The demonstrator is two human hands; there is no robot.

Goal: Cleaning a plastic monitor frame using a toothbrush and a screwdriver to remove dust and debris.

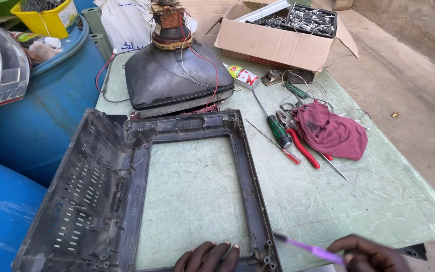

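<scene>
Head view. Our left hand point(207, 256) rests fingers-down on the near edge of the grey plastic frame point(187, 126), an empty television bezel lying flat on the green table point(378, 201) with its vented shell point(76, 191) still joined along the left side. The fingers lie curled over the rim; we cannot tell whether they pinch it or merely press. Our right hand point(366, 254) is closed around a purple tool point(310, 248), blurred and partly cut off, whose dark tip points at the frame's near right corner.

Beyond the frame sits the picture tube point(172, 75), face down, with loose red and white wires point(210, 70) trailing onto the table. To the right lie screwdrivers point(278, 132), red pliers point(303, 148) and a maroon rag point(331, 131).

Risks, as we judge them: the shell overhangs the table's left edge, so a push there could tip the whole frame off; the tool tip may slip and strike the left fingers nearby; a sliding frame could snag the wires and jolt the tube.
</scene>
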